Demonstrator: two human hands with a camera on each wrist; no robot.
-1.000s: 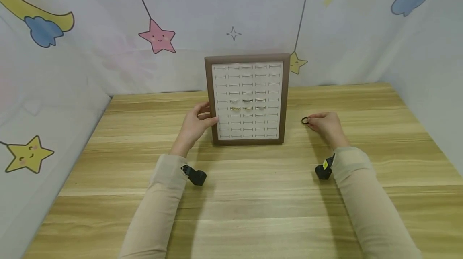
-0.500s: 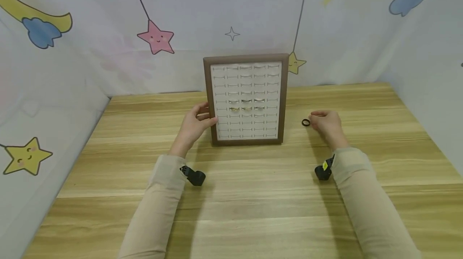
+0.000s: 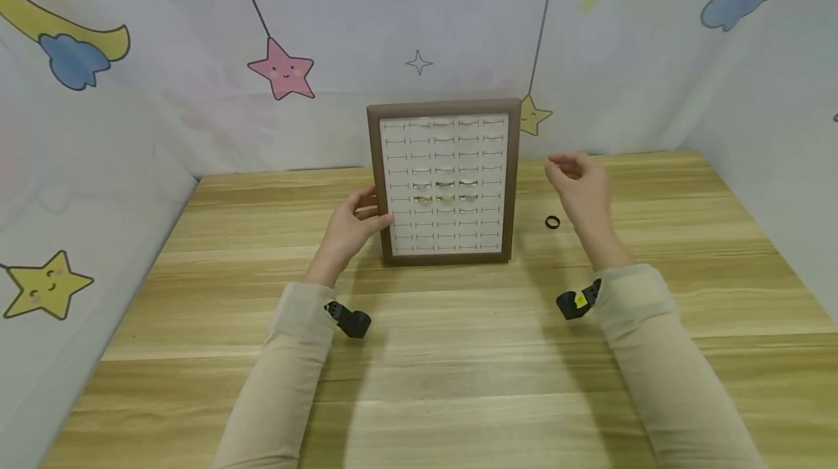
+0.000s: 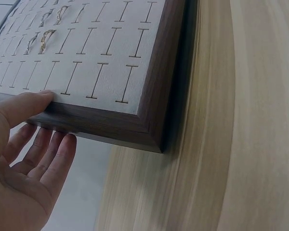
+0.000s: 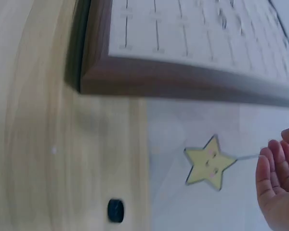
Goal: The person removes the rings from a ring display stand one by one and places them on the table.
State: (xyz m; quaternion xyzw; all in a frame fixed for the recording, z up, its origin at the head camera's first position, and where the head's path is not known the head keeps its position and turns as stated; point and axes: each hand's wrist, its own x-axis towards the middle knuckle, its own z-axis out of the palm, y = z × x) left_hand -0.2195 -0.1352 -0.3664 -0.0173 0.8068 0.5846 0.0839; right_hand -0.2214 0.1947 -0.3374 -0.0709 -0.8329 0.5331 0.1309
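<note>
A brown-framed ring display board (image 3: 447, 259) with a white slotted face stands upright on the table. Several silver and gold rings (image 3: 445, 198) sit in two middle rows of its slots. My left hand (image 3: 347, 225) grips the board's left side, thumb (image 4: 36, 102) over the front edge and the other fingers at the frame's side. To the board's right, a black ring (image 3: 553, 222) lies on the wood. My right hand (image 3: 585, 189) is raised above and beyond that ring, fingers loosely bent and holding nothing. The right wrist view shows its fingers apart from the board.
The wood-grain table (image 3: 432, 382) reaches back to a pale curtain (image 3: 340, 127) printed with stars and moons, close behind the board. Small black cameras (image 3: 353, 322) are worn at both wrists, below the beige sleeves.
My right hand has let go of the black ring, leaving it on the table, and has lifted up and away from it. The left hand and the board stay put.
</note>
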